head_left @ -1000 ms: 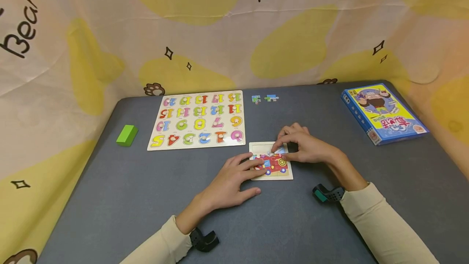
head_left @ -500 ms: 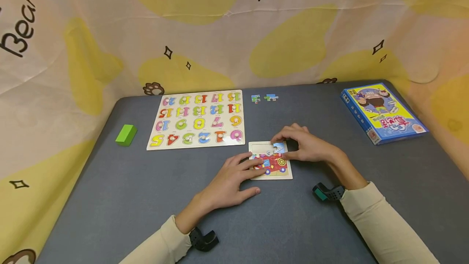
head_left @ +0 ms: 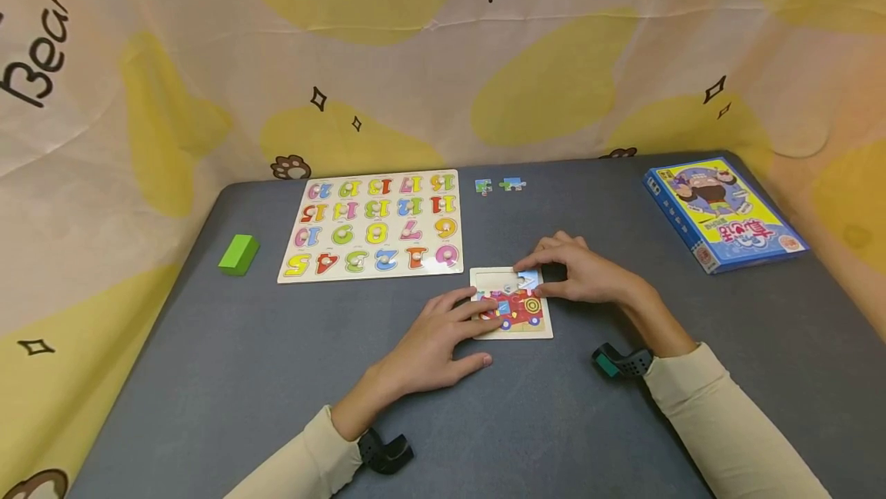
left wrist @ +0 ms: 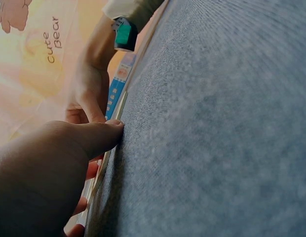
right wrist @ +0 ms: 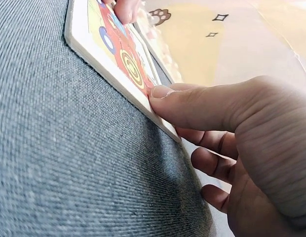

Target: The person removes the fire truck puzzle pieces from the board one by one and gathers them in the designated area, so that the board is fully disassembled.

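Note:
A small jigsaw board (head_left: 547, 330) with a pale frame and a picture of a red vehicle (head_left: 519, 313) lies flat on the dark grey table. My left hand (head_left: 432, 341) rests its spread fingers on the board's left part, thumb on the table. At the board's upper right corner sits a light-blue puzzle piece (head_left: 529, 279). Thumb and index finger of my right hand (head_left: 577, 272) pinch this piece at opposite corners. In the right wrist view the right thumb (right wrist: 175, 101) presses at the board's edge, the other fingers curling behind.
Two loose jigsaw pieces (head_left: 512, 184) lie at the table's back. A number board (head_left: 371, 226) stands left of them, and a green block (head_left: 239, 254) further left. A blue and yellow box (head_left: 727, 214) lies at the back right. A patterned cloth (head_left: 415, 99) hangs behind.
The right index finger has moved up from the piece to the board's top edge, uncovering the light-blue piece, and the right hand shifted slightly. My left hand stays in place.

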The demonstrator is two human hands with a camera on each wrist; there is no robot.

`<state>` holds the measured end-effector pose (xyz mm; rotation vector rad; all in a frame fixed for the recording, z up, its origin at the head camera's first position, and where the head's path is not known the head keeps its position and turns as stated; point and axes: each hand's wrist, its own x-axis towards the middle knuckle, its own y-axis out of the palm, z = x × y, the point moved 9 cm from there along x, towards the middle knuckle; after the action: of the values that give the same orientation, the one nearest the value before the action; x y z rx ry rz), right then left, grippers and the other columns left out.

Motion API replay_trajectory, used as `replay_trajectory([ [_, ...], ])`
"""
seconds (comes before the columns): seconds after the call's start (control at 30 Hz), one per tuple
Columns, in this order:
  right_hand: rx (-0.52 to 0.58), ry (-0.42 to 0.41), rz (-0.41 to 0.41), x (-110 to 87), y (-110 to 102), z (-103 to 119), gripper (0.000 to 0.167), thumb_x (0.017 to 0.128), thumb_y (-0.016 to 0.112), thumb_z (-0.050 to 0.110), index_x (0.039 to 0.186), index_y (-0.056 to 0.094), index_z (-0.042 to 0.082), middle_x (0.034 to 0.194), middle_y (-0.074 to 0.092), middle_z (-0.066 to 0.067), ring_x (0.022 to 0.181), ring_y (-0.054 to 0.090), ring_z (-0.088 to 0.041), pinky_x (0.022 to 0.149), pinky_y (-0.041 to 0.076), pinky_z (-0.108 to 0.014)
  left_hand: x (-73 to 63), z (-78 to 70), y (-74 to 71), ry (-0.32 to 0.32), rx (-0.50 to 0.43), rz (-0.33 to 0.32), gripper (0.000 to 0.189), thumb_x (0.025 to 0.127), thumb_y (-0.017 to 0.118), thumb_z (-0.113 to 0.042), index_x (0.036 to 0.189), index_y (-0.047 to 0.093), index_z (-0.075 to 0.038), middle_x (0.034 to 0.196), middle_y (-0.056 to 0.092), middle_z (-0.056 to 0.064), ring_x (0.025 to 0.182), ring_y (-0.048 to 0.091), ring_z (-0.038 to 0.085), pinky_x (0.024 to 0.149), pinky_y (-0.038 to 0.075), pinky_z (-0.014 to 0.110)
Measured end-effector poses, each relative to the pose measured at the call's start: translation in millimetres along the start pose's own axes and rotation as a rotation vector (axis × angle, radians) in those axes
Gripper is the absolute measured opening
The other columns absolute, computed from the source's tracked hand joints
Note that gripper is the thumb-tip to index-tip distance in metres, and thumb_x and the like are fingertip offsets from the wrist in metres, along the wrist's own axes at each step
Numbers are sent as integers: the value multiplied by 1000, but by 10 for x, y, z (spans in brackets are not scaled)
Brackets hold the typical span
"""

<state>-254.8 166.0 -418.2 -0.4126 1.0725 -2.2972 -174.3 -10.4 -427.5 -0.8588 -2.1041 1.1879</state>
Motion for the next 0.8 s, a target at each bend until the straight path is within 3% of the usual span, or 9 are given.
replay_trajectory([
  [0.3, 23, -4, -30, -1, -24, -65, 38, 87, 81, 18, 124, 74, 21, 105, 67, 6, 97, 45, -19, 84, 23, -41, 0, 8, 15, -7, 5, 5, 53, 95, 69, -41, 145, 59, -26, 155, 52, -6, 152, 33, 27, 119, 29, 56],
  [0.8, 117, 24, -110, -26, -73, -200, 37, 91, 77, 19, 127, 72, 19, 111, 69, 1, 99, 45, -21, 84, 23, -42, -8, 13, 32, -15, -10, 10, 53, 95, 70, -40, 145, 59, -26, 155, 51, -6, 152, 32, 28, 119, 29, 57],
])
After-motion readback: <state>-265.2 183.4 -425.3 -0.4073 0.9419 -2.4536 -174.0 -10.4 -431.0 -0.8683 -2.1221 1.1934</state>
